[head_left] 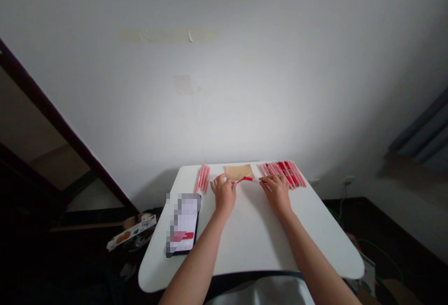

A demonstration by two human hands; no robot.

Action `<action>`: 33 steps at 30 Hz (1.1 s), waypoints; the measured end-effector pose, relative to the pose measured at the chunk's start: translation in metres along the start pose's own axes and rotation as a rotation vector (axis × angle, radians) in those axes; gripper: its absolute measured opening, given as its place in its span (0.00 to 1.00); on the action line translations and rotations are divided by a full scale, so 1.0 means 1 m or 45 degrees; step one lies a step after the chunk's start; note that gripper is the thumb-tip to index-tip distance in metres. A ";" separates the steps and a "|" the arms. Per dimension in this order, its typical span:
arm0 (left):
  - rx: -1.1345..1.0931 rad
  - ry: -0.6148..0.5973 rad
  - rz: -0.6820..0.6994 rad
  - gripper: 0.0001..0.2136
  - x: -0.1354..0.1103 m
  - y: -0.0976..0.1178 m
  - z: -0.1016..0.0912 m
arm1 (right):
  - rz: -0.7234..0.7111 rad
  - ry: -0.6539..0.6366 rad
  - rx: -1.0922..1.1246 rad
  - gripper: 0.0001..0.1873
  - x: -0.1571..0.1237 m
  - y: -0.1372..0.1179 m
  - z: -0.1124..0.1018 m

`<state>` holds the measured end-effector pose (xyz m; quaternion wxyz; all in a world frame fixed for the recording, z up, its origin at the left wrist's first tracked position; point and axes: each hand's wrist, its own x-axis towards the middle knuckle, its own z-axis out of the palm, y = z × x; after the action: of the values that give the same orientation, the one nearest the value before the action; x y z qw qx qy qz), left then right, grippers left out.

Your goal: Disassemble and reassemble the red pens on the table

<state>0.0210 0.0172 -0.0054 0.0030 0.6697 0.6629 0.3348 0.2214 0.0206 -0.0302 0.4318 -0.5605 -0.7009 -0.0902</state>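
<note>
My left hand [224, 192] is closed, thumb and fingers pinching the end of a thin red stick [240, 180] that looks like a pen part. The stick meets a short, thicker red piece [248, 178] between the hands. Opposite, my right hand [276, 191] has its fingers closed on a slim pen-like piece [264, 182] with red on it, pointing toward the left hand. Whether these pieces are joined is too small to tell. Just beyond the hands lies a brown sheet [240, 171]. Beside my right hand, several pink and red pens [296, 174] lie in a row.
A few pink sticks [203, 178] lie at the table's far left. A dark-edged phone [187, 225], partly blurred out, rests left of my left forearm. The white table [252, 244] stands against a pale wall [245, 85], with clutter [135, 235] on the left floor.
</note>
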 end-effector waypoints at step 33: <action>-0.071 0.216 -0.018 0.03 0.006 -0.013 0.002 | 0.213 0.097 -0.135 0.12 -0.002 0.012 0.006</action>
<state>0.0094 0.0252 -0.0100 -0.0322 0.6339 0.6559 0.4087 0.2292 0.0272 -0.0394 0.4338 -0.6354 -0.6289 -0.1118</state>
